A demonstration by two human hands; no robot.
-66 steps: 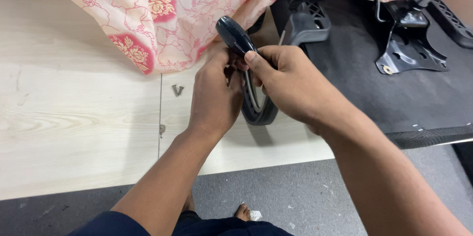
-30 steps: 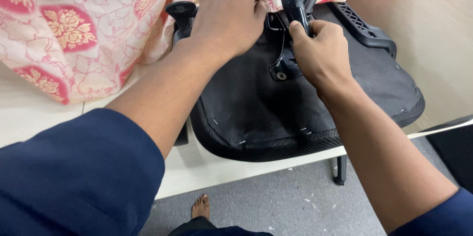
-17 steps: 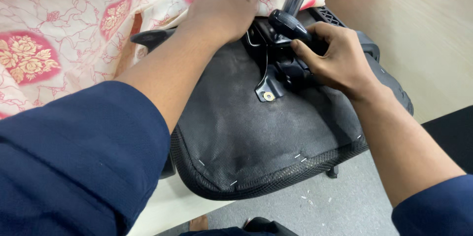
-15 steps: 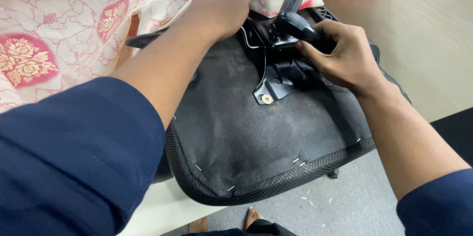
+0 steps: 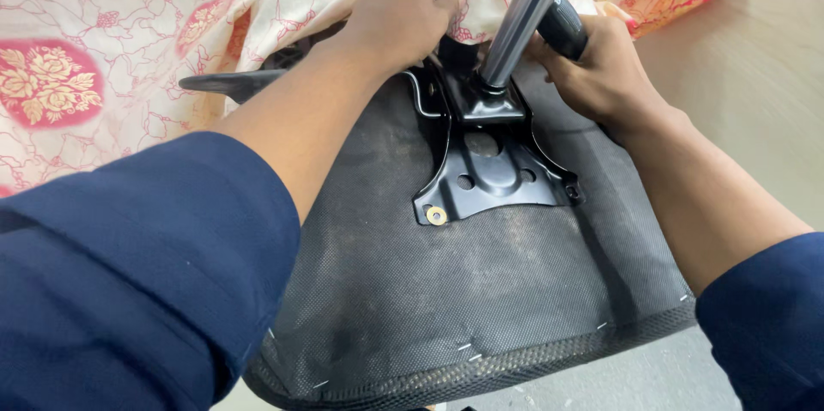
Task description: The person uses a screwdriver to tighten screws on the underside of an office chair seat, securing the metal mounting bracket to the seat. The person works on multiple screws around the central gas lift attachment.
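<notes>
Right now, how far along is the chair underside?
Done: black bracket sits on the upturned seat, grey column standing in it. In hand: right hand grips a black lever knob; left hand is at the floral cloth. Left: one washered hole looks boltless.

We're looking at a furniture assembly workshop: upturned chair seat (image 5: 481,291) lying on a wooden workbench (image 5: 755,102), floral cloth (image 5: 129,59) covering it.

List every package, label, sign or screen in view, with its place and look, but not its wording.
None in view: no package, label, sign or screen.
The upturned black seat and its black metal bracket show no sticker.
The floral cloth bears only a printed pattern.
</notes>
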